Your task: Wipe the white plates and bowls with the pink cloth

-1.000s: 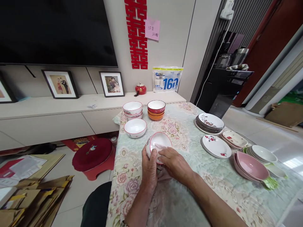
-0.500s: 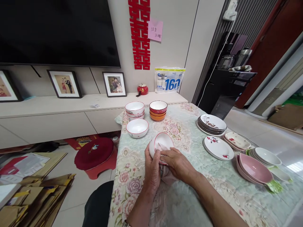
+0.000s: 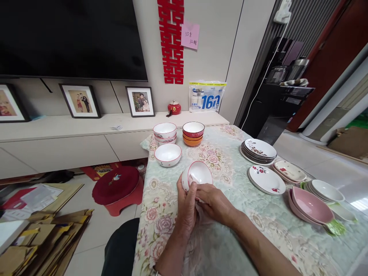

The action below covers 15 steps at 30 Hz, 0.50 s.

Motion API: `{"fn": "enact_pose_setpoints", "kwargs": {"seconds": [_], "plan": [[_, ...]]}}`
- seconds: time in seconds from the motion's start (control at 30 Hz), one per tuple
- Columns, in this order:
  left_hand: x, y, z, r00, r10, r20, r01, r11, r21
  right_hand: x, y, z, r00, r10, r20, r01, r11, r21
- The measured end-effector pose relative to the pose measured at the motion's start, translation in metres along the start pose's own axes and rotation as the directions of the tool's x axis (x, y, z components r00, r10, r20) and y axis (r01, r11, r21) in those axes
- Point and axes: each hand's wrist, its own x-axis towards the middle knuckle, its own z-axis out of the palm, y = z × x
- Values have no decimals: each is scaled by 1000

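Observation:
A white bowl with a red rim (image 3: 202, 172) is tilted between my hands above the flowered tablecloth (image 3: 163, 226). My left hand (image 3: 187, 205) grips it from the left side, thumb at the rim. My right hand (image 3: 214, 199) is closed at the bowl's near edge, on a pale cloth (image 3: 204, 214) that hangs below and partly shows inside the bowl. Just beyond stands a single white bowl (image 3: 168, 154), with a stack of white bowls (image 3: 165, 130) behind it. Orange bowls topped by a red one (image 3: 193, 130) are stacked beside them.
On the right lie stacked dark-edged plates (image 3: 258, 149), flowered plates (image 3: 266, 180), square dishes (image 3: 289, 170), pink bowls (image 3: 312, 205) and small white bowls (image 3: 327, 190). A red stool (image 3: 116, 186) stands left of the table. Behind is a cabinet (image 3: 71, 151) with framed photos.
The held bowl has turned so its opening faces more toward the camera. My right hand has moved down and inward from the bowl's inside to its near edge.

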Motion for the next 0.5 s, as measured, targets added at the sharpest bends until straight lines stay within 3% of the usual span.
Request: {"fn": "enact_pose_setpoints", "kwargs": {"seconds": [0.1, 0.17, 0.27, 0.4, 0.5], "plan": [[4, -4, -5, 997, 44, 56, -45, 999, 20, -3, 10, -6, 999, 23, 37, -14, 974, -225], [6, -7, -7, 994, 68, 84, -72, 996, 50, -5, 12, -4, 999, 49, 11, -45, 962, -269], [6, -11, -7, 995, 81, 62, -86, 993, 80, -4, 7, 4, 997, 62, -45, -68, 988, -142], [3, -10, -5, 998, 65, 19, -67, 994, 89, -1, -5, 14, 968, 205, -148, -188, 975, 123], [3, -8, -6, 1000, 28, 12, -29, 997, 75, 1, -7, 10, 981, 149, -122, -125, 975, 185]]}}
